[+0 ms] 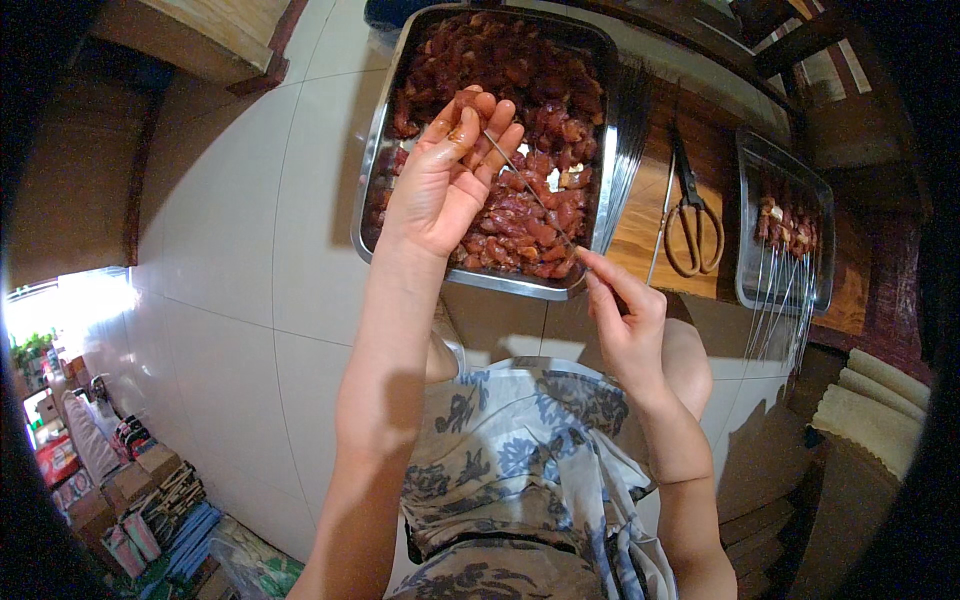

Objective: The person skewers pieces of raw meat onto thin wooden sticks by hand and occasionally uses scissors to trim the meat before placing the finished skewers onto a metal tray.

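My left hand (457, 165) is palm up over a large metal tray (491, 281) of diced raw meat (517, 217), with a piece of meat (474, 105) between thumb and fingers. Between finger and thumb, my right hand (626, 311) pinches one end of a thin metal skewer (536, 196), which slants up to the left hand's fingers. Whether its tip is in the meat cannot be told. A bundle of bare metal skewers (626, 150) lies along the tray's right side. Farther right, a smaller metal tray (825, 277) holds several skewers threaded with meat (787, 225), their bare ends over its near edge.
Scissors (696, 217) with brown handles lie on a wooden surface (637, 240) between the trays, beside a single metal rod (661, 217). A wooden furniture leg (259, 71) stands at the upper left on the tiled floor (217, 225). Boxes and packages (135, 487) are stacked at the lower left.
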`<state>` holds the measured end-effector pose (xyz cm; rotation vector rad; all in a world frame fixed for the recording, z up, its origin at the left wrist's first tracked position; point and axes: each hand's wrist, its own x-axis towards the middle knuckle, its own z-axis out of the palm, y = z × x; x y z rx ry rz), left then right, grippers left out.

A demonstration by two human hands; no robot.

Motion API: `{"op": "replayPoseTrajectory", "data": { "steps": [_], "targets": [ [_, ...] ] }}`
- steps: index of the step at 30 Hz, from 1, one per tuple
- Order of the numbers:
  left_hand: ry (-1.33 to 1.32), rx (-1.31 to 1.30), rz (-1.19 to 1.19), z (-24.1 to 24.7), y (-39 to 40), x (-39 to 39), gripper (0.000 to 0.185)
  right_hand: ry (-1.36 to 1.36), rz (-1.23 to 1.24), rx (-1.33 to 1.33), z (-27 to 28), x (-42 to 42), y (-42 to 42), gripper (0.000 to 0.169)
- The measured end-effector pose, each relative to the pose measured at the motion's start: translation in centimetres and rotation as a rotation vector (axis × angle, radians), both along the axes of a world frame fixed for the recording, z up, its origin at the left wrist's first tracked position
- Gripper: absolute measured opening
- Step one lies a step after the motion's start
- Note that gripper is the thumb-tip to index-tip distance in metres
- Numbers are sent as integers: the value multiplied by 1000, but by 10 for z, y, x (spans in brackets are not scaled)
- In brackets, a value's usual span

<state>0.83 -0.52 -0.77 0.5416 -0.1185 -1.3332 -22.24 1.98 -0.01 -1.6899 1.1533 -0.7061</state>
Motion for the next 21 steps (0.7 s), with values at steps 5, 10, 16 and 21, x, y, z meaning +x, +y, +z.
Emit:
{"op": "replayPoseTrajectory", "data": {
  "steps": [5, 10, 16, 21],
  "targets": [
    [-45, -52, 20, -4, 1, -8, 27, -23, -15, -11, -3, 2, -1, 23],
    [-64, -48, -21, -5, -1, -29, 27, -30, -49, 33, -1, 1, -4, 23],
    [-182, -6, 50, 7, -6, -19, 31, -44, -42, -27, -1, -3, -8, 23],
    [-388, 34, 82, 6, -5, -13, 34, -40, -25, -11, -5, -5, -7, 22]
  ]
}}
